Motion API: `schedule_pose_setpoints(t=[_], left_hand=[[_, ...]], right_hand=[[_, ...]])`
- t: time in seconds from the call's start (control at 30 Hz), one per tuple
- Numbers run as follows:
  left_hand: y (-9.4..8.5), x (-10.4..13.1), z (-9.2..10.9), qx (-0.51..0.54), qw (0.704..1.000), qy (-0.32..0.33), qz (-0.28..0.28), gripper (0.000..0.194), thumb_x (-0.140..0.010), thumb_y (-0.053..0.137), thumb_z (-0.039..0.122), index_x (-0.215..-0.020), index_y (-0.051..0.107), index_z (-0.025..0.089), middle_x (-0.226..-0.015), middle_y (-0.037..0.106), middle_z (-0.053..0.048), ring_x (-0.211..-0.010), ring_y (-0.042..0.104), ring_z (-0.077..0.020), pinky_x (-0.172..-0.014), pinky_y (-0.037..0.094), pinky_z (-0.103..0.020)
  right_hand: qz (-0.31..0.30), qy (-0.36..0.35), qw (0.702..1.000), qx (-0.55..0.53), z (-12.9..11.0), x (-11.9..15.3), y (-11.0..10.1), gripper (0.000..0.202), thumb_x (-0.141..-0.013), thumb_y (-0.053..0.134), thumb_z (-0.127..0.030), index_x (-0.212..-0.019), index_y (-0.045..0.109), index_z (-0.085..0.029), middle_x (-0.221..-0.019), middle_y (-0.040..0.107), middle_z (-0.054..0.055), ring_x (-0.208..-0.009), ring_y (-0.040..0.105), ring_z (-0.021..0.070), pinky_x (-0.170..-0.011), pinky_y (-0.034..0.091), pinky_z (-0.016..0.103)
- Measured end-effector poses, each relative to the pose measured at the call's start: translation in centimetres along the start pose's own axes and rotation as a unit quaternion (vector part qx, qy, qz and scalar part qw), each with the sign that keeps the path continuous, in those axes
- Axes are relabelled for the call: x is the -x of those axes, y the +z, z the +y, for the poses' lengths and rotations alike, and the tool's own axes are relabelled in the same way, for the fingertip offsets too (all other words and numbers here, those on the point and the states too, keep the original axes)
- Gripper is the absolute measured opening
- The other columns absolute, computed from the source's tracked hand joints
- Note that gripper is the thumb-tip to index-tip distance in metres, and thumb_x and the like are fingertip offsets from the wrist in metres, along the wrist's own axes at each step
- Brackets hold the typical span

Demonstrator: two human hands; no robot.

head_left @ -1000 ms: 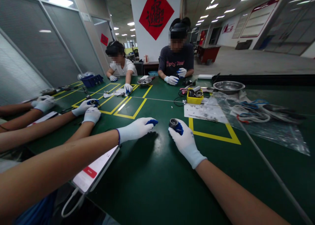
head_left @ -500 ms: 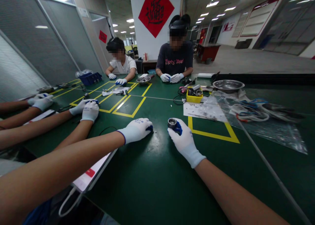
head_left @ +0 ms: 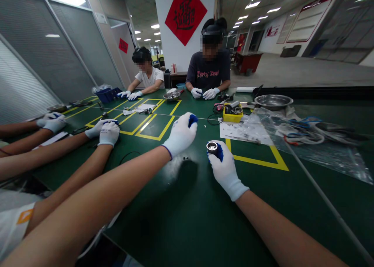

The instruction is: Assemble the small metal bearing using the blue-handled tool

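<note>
My right hand [head_left: 224, 164], in a white glove with a blue palm, is closed around a short dark cylindrical part [head_left: 212, 148]. Its open top has a shiny rim and faces up, with small details inside. To the left, my left hand [head_left: 181, 132] is raised above the table in the same kind of glove. Its fingers curl together, and whatever they pinch is hidden. Below it, a pair of tiny dark pieces [head_left: 185, 158] lie on the green tabletop [head_left: 175, 216].
A yellow bin [head_left: 233, 114] of parts stands beyond my right hand, near a plastic sheet with cables [head_left: 309, 132] and a metal bowl [head_left: 273, 101]. A co-worker's gloved hands [head_left: 108, 132] are close on the left. Two people sit across the table.
My left hand has lifted off the tabletop and moved up and to the right. My right hand has shifted slightly right, still holding the cylindrical part.
</note>
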State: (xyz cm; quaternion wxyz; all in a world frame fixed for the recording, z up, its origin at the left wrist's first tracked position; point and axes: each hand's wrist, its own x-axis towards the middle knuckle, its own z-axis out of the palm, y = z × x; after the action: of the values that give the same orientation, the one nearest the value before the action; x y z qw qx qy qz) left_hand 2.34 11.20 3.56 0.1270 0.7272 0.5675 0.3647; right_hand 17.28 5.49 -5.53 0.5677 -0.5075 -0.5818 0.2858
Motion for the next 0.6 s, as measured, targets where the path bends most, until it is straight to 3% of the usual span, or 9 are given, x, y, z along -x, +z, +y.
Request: schedule_pose_setpoints(t=[0.1, 0.2, 0.33, 0.43, 0.5, 0.6], left_hand=[[2.2, 0.5, 2.7, 0.205, 0.976, -0.048, 0.061, 0.021, -0.096, 0.050, 0.016, -0.111, 0.065, 0.017, -0.108, 0.074, -0.010, -0.094, 0.069, -0.0193, -0.090, 0.058, -0.036], [3.8, 2.3, 3.7, 0.347, 0.933, -0.053, 0.084, 0.018, -0.095, 0.053, 0.019, -0.108, 0.066, 0.017, -0.105, 0.072, -0.008, -0.088, 0.067, -0.0175, -0.082, 0.058, -0.032], [5.0, 5.1, 1.8, 0.444, 0.876, -0.140, 0.124, 0.008, -0.086, 0.062, 0.017, -0.092, 0.068, 0.016, -0.084, 0.068, -0.003, -0.074, 0.064, -0.0155, -0.072, 0.056, -0.029], [5.3, 6.5, -0.1, 0.488, 0.833, -0.228, 0.122, 0.013, -0.078, 0.070, 0.015, -0.091, 0.070, 0.015, -0.083, 0.071, -0.004, -0.074, 0.066, -0.0163, -0.074, 0.058, -0.032], [5.1, 7.2, -0.7, 0.499, 0.826, -0.241, 0.106, 0.018, -0.075, 0.073, 0.016, -0.093, 0.072, 0.015, -0.088, 0.073, -0.006, -0.078, 0.069, -0.0178, -0.078, 0.059, -0.034], [4.7, 7.8, -0.9, 0.497, 0.838, -0.213, 0.078, 0.023, -0.074, 0.074, 0.018, -0.097, 0.074, 0.015, -0.093, 0.076, -0.008, -0.085, 0.071, -0.0199, -0.084, 0.059, -0.036]], right_hand=[[0.005, 0.005, 1.000, -0.010, 0.2, 0.1, -0.1, 0.031, -0.071, 0.055, -0.028, -0.101, 0.065, -0.024, -0.100, 0.075, 0.008, -0.100, 0.069, 0.0314, -0.097, 0.055, 0.049], [0.007, 0.007, 0.999, -0.031, 0.4, 0.3, -0.3, 0.031, -0.071, 0.055, -0.029, -0.100, 0.065, -0.023, -0.097, 0.074, 0.008, -0.097, 0.068, 0.0313, -0.091, 0.055, 0.048], [0.031, -0.006, 0.999, -0.042, 0.4, 0.5, -0.4, 0.025, -0.067, 0.055, -0.029, -0.091, 0.064, -0.023, -0.086, 0.071, 0.006, -0.085, 0.066, 0.0289, -0.082, 0.055, 0.044], [0.044, 0.007, 0.998, -0.031, 0.4, 0.5, -0.3, 0.019, -0.065, 0.055, -0.028, -0.083, 0.062, -0.024, -0.079, 0.068, 0.004, -0.077, 0.064, 0.0271, -0.076, 0.055, 0.042], [0.047, 0.012, 0.999, -0.021, 0.4, 0.6, -0.2, 0.019, -0.064, 0.056, -0.027, -0.082, 0.062, -0.024, -0.079, 0.068, 0.004, -0.078, 0.065, 0.0272, -0.077, 0.056, 0.042], [0.042, -0.002, 0.999, -0.002, 0.3, 0.8, -0.1, 0.020, -0.065, 0.056, -0.024, -0.084, 0.063, -0.024, -0.083, 0.070, 0.005, -0.082, 0.067, 0.0281, -0.080, 0.056, 0.043]])
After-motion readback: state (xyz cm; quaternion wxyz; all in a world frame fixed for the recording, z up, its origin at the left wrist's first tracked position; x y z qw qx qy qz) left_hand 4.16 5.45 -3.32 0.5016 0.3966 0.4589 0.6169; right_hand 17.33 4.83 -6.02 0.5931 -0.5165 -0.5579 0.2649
